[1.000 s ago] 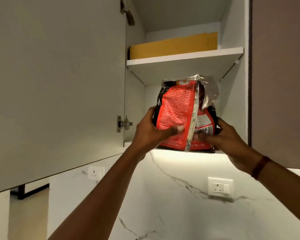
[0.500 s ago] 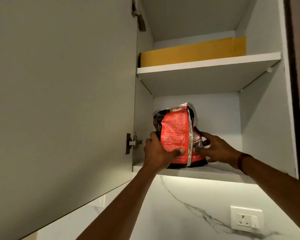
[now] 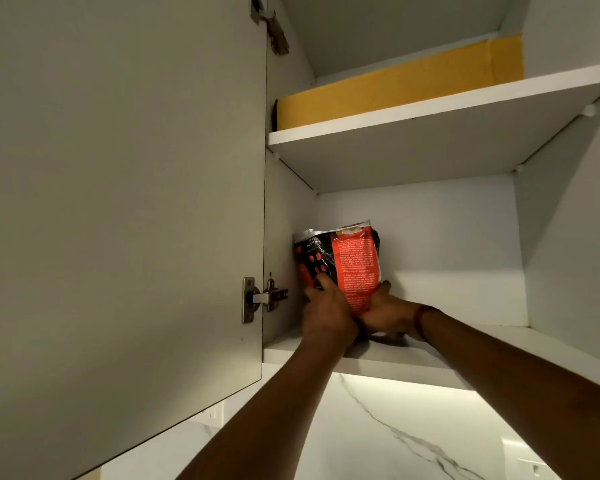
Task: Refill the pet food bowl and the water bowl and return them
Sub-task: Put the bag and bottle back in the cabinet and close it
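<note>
We hold the red-and-black crinkly plastic pet food bag (image 3: 355,261) upright between both grips, low over the white lower cabinet shelf (image 3: 482,344) near its left wall. Our left grip (image 3: 326,311) curls round the bag's left side and our right grip (image 3: 381,311) clasps its lower right edge. Left of the left grip hangs the open grey cabinet door (image 3: 118,168); above both lies a flat yellow cardboard box (image 3: 395,86).

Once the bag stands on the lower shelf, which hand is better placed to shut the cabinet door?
Probably the left hand: it grips the bag on the side nearest the open door, which hangs to the left. The right hand holds the bag's far side.
</note>
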